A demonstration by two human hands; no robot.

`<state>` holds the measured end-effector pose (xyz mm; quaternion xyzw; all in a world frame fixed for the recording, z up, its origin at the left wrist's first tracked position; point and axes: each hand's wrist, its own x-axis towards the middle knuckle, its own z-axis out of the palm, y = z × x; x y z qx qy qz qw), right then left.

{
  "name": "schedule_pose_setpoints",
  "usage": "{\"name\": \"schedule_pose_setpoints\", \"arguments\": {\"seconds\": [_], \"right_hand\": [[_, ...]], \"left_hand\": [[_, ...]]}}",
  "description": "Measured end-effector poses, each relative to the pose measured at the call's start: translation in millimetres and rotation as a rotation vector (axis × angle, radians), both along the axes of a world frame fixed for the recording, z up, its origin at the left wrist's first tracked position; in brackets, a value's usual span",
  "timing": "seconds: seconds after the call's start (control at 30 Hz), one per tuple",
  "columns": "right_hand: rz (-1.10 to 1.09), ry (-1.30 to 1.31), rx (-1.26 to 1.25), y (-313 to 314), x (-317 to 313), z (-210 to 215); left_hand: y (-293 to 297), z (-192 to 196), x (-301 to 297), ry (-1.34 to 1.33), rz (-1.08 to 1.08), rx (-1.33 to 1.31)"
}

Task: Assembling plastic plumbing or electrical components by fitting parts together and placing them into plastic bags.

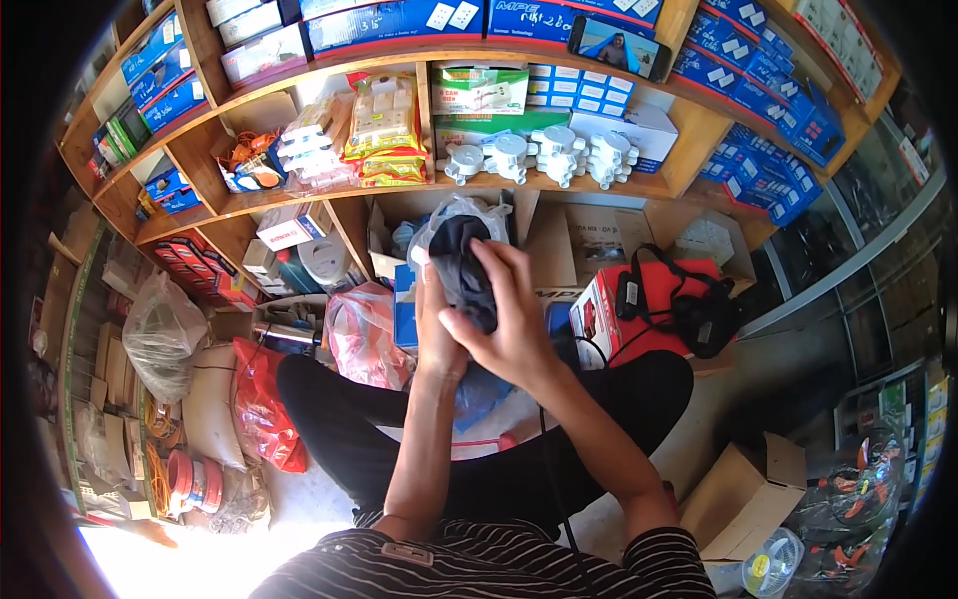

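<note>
Black cloth (467, 262), seemingly soft and light, bunched in right hand (509, 324)'s grip with left hand (436, 329) clasping its lower fold beneath.

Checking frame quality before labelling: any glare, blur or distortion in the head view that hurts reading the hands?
Head view: strong fisheye bend, the wooden shelves curve toward a black vignette rim; blown-out sunlight patch on the floor at lower left; the hands, left and right, are evenly lit and sharp on the dark cloth-like item in a clear plastic bag; edge detail is soft.
</note>
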<state>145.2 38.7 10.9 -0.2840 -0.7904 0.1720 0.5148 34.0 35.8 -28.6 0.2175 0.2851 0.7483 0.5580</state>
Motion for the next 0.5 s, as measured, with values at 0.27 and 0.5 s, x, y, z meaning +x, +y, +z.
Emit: {"name": "schedule_pose_setpoints", "arguments": {"seconds": [0.27, 0.5], "right_hand": [[-0.276, 0.016, 0.106, 18, 15, 0], [-0.102, 0.18, -0.142, 14, 29, 7]], "left_hand": [[-7, 17, 5, 0.089, -0.055, 0.16], [5, -2, -7, 0.05, -0.058, 0.003]]}}
